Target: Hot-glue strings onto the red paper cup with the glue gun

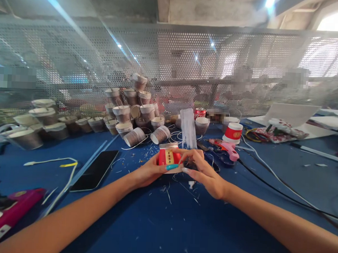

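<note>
A small red cup (pixel 162 156) with a yellow label and a pale rim is held in front of me, over the blue table. My left hand (pixel 150 170) wraps round its left side, the thumb with a teal nail across its lower front. At the cup's right side, my right hand (pixel 204 171) has its fingers bent, thumb and index tips together near the label. Something dark shows between the right fingers, too small to make out. Just behind the cup stands a bundle of whitish strips (pixel 188 127).
Stacked brown cups with white rims (pixel 121 113) stand behind to the left. A phone (pixel 95 170) lies left. At right are a pink glue gun (pixel 226 148) with a black cord, and a red-and-white cup (pixel 233 133). White scraps litter the blue table (pixel 164 230).
</note>
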{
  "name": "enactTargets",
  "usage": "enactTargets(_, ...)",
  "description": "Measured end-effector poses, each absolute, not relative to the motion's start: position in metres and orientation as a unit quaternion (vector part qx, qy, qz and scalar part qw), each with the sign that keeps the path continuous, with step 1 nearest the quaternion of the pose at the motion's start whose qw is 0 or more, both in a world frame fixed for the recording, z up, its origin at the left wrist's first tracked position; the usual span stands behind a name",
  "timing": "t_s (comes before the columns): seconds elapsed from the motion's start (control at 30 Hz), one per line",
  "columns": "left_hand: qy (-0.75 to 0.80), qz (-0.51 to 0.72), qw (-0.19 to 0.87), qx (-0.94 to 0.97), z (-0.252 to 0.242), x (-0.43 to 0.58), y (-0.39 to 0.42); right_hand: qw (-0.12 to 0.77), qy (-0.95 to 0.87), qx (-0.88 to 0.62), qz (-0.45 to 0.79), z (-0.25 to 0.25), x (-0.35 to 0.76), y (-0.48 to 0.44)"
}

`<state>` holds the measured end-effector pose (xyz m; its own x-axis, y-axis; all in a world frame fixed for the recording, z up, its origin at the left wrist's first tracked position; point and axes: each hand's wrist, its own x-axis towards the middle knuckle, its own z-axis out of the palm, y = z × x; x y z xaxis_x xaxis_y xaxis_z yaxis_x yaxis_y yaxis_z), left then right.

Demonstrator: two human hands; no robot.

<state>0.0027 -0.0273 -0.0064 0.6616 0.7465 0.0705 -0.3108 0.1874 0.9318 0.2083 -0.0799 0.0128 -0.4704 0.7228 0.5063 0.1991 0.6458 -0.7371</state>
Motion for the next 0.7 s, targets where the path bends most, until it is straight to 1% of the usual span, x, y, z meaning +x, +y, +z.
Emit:
enactTargets(0.1,0.209,0.357,0.747,0.521,-0.006,0.002,-0.027,0.481,-0.743,-0.285,0.368,0.010,0.208,-0.075)
enactTargets(0.2,0.209,0.359,0.754,0.509,-0.007,0.001,-0.027,0.539,-0.690,-0.276,0.396,0.005,0.208,-0.067)
enactTargets(0.27,0.206,0.360,0.757,0.505,-0.007,0.000,-0.027,0.576,-0.663,-0.274,0.391,0.001,0.209,-0.061)
enactTargets(0.33,0.201,0.356,0.760,0.505,-0.008,-0.001,-0.026,0.612,-0.644,-0.285,0.360,0.000,0.211,-0.059)
enactTargets(0.4,0.199,0.352,0.764,0.503,-0.007,-0.001,-0.026,0.626,-0.646,-0.289,0.328,0.000,0.213,-0.061)
enactTargets(0.47,0.197,0.354,0.765,0.500,-0.006,-0.001,-0.027,0.596,-0.681,-0.283,0.319,0.002,0.213,-0.066)
enactTargets(0.6,0.189,0.355,0.757,0.515,-0.004,0.000,-0.027,0.473,-0.771,-0.279,0.322,0.010,0.212,-0.077)
enactTargets(0.7,0.196,0.358,0.742,0.531,-0.004,0.001,-0.028,0.422,-0.805,-0.277,0.311,0.013,0.211,-0.079)
